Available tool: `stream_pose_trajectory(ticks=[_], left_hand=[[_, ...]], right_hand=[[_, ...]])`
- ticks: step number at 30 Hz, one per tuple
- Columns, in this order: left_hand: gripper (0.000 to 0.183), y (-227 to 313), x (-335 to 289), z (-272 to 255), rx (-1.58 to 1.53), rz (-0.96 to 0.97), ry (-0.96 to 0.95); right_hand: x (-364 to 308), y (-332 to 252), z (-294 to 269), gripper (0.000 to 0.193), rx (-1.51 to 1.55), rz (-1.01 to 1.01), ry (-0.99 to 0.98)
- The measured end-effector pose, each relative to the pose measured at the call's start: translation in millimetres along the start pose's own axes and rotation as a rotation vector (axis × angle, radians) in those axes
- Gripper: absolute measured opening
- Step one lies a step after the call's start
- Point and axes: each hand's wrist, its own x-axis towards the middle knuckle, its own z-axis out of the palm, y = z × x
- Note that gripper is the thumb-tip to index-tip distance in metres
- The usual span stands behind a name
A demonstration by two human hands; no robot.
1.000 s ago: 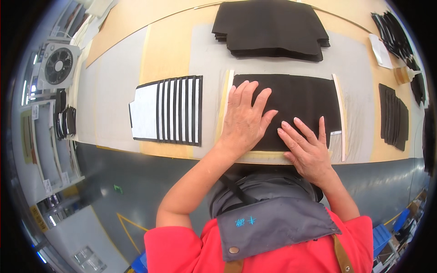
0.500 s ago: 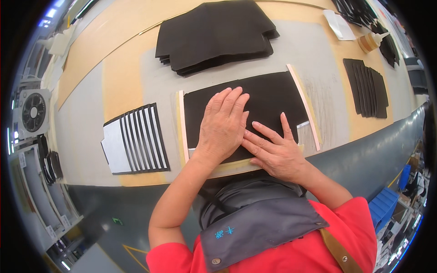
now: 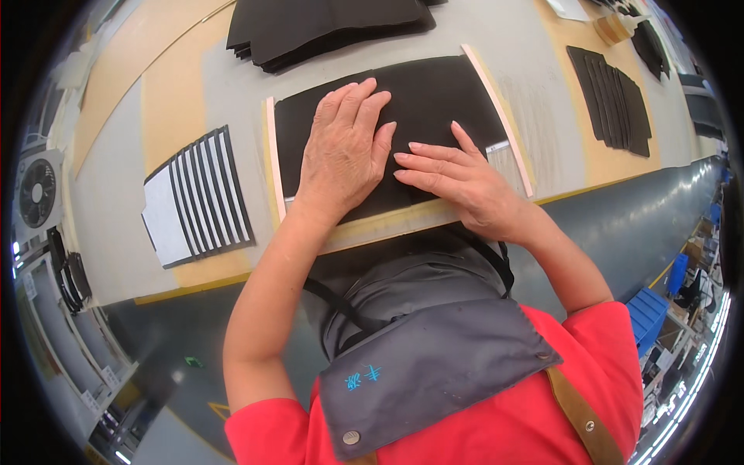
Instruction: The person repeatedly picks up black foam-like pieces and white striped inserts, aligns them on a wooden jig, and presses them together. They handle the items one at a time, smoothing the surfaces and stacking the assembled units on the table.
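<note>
A flat black sheet (image 3: 422,97) lies on the worktable in front of me, between a left pale strip (image 3: 275,159) and a right pale strip (image 3: 498,116). My left hand (image 3: 341,151) rests palm down on the left half of this sheet, its fingers stretched toward the far edge. Over the lower right part, my right hand (image 3: 461,178) is spread, fingers pointing left and away. Neither hand grips anything. A small whitish edge (image 3: 497,146) shows at the sheet's right side. What lies beneath the palms is hidden.
Beyond the sheet sits a stack of black panels (image 3: 333,31). To the left are overlapping black-edged white pieces (image 3: 198,198); to the right, several black pieces (image 3: 610,101) and an amber squeeze bottle (image 3: 616,29). A fan (image 3: 37,190) stands off the table's left end.
The view has shifted, so the table sits higher in the picture. My hands have moved slightly apart; the right one has drawn away from the left. The black sheet stays between the strips.
</note>
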Motion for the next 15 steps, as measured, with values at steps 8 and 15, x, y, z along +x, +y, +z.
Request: stream_pose_trajectory(ticks=[8, 15], left_hand=[[0.041, -1, -1, 4, -0.004, 0.043, 0.026], [0.041, -3, -3, 3, 0.018, 0.047, 0.063]], right_hand=[[-9, 10, 3, 0.057, -0.219, -0.151, -0.049], [-16, 12, -2, 0.056, -0.31, -0.288, -0.082]])
